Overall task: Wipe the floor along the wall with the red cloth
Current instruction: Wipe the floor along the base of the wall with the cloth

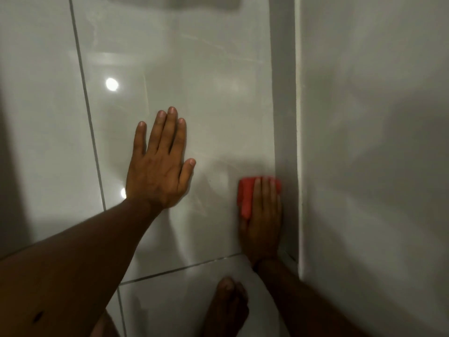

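right hand (pixel 263 224): pressing flat on folded red cloth (pixel 250 194), lower right by grey skirting (pixel 284 117)
cloth axis: running along wall (pixel 364 117)
left hand (pixel 158 166): lying open, flat on glossy white tile floor (pixel 194 81)

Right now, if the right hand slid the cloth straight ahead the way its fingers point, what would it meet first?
Nothing, as far as the picture shows. The right hand presses the red cloth beside the baseboard, with bare floor ahead.

My feed dim, soft; lamp glare on glossy white tiled floor (pixel 170 69), shadow on plain white wall (pixel 376 142), edges bowed.
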`<state>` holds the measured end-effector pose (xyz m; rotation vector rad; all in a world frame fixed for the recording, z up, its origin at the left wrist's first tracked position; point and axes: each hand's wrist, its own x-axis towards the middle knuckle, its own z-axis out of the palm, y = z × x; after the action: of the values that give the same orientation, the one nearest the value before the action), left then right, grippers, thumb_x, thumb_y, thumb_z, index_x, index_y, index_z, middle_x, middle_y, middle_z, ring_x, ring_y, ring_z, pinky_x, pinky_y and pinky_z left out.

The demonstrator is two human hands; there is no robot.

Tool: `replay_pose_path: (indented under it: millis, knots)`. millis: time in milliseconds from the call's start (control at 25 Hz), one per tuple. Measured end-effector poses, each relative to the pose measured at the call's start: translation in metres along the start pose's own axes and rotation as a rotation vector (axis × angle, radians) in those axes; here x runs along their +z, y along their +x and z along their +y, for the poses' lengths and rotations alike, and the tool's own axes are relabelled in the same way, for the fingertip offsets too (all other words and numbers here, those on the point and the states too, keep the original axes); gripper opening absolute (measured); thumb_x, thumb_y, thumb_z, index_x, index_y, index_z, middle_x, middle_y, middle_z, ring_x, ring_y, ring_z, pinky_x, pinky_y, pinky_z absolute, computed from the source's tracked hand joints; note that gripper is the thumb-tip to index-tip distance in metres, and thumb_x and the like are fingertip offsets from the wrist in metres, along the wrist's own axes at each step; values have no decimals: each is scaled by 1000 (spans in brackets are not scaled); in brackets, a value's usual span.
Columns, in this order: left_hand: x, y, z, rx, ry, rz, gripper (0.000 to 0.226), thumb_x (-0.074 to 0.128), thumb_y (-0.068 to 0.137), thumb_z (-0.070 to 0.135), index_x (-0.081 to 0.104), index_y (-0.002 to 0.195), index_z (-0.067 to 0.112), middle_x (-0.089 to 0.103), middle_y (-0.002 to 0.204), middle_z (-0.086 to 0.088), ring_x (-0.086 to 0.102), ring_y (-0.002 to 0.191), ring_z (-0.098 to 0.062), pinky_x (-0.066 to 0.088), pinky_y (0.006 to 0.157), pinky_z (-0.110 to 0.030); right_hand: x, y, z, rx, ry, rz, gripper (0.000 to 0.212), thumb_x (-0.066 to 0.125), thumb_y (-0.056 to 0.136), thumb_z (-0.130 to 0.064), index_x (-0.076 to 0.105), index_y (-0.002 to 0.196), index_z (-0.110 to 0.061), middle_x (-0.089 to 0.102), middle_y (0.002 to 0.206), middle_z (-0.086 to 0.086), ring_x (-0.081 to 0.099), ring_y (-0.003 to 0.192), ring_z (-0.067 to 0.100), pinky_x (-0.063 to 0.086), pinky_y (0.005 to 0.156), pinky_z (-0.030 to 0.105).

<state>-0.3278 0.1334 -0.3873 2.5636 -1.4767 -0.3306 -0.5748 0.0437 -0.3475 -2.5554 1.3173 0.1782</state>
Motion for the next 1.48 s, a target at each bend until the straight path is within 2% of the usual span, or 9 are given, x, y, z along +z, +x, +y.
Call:
replay_pose_path:
  millis: [160,320,440,560,720,960,1120,1280,1480]
  knots:
    - [1,3,5,10,6,-23,85,28,109,54,6,176,6,3,186,-20,3,173,-35,7,139,-61,-1,57,-13,32,86,73,66,49,99,-21,28,161,-9,29,168,15,20,159,32,20,128,54]
    - [-3,4,2,2,6,-28,84,28,109,53,7,175,5,5,186,-21,6,173,-36,6,139,-61,-3,-29,12,43,152,-19,70,42,99,-28,15,163,-19,20,170,7,14,160,26,22,125,64]
    - [-3,4,1,4,-16,-5,83,29,109,52,11,175,5,9,185,-21,9,173,-37,7,139,-60,-1,-77,24,60,127,-49,69,42,97,-30,21,161,-14,24,168,12,19,158,29,29,119,71]
    - [0,3,1,0,-12,3,83,30,109,52,11,175,5,9,185,-21,9,173,-37,8,139,-61,3,-37,9,58,151,-16,70,43,97,-30,22,161,-12,26,168,11,20,158,31,24,123,67]
    - [1,3,1,-2,-6,0,84,29,109,53,9,175,6,8,185,-20,8,173,-37,9,138,-62,0,38,-14,89,144,82,68,46,98,-23,26,161,-10,30,168,11,19,159,27,14,129,52]
    - [-2,3,2,-8,-3,-7,83,31,109,52,11,175,5,8,185,-21,9,173,-37,8,139,-61,-9,-57,9,72,133,-60,68,38,95,-29,31,159,-5,23,169,10,19,159,32,28,121,66]
    - [0,2,1,-5,6,7,83,29,109,52,11,175,5,7,185,-21,8,173,-36,7,139,-60,-11,6,-9,36,83,22,65,38,97,-31,37,156,-3,34,165,16,29,154,35,33,120,61]
    - [1,1,-1,0,2,13,85,29,108,53,9,176,6,4,186,-20,3,174,-34,2,139,-58,-10,95,-35,52,48,125,60,42,102,-28,35,158,-6,37,165,15,27,156,32,24,126,49]
    - [2,0,0,2,-7,14,85,29,108,52,8,176,6,3,186,-19,0,174,-33,-2,139,-56,-12,26,-5,-3,120,22,63,39,99,-28,34,159,-10,30,168,10,23,158,26,29,123,55]
